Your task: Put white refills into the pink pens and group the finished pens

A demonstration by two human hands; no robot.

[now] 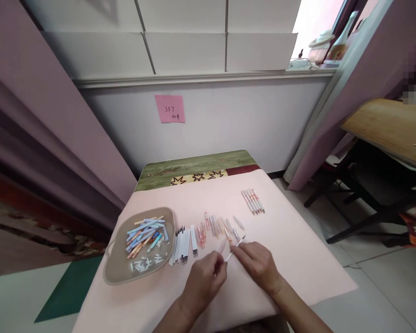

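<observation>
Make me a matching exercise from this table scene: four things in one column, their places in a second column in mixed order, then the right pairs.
Things:
1. tray
2. white refills
3. finished pens
4. pink note

Places:
A. stuck on the white wall behind the table
B. far right part of the pink cloth, lying alone in a small group
C. near left corner of the table, holding coloured pen parts
D. in a row just right of the tray

Pairs: 1-C, 2-D, 3-B, 4-A
</observation>
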